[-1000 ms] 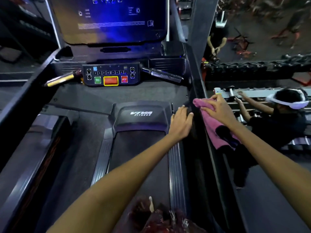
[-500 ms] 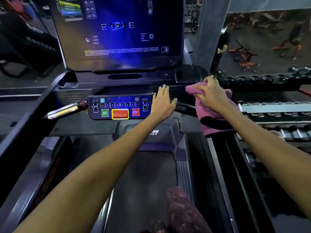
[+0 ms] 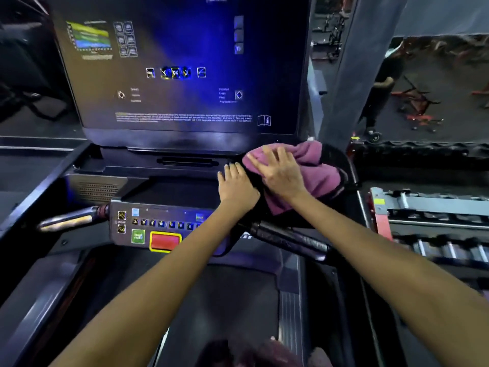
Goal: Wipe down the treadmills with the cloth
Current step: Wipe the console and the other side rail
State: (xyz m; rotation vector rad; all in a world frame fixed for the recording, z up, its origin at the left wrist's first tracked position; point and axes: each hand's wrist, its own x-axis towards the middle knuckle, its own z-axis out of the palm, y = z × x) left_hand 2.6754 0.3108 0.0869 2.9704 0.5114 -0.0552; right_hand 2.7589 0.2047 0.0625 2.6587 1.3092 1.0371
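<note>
Right hand: fingers straight and spread, palm pressing flat on the cloth. Cloth: pink, soft, rumpled, lying on the dark console ledge at the treadmill's right, just below the screen. Left hand: fingers straight and together, flat on the ledge, touching the cloth's left edge, holding nothing. Button panel below, glossy, with green and red keys. Round black handlebar near the right forearm. Dim gym floor beyond.

One head-worn camera looks forward and down, close over the treadmill console, screen at 12 o'clock.
</note>
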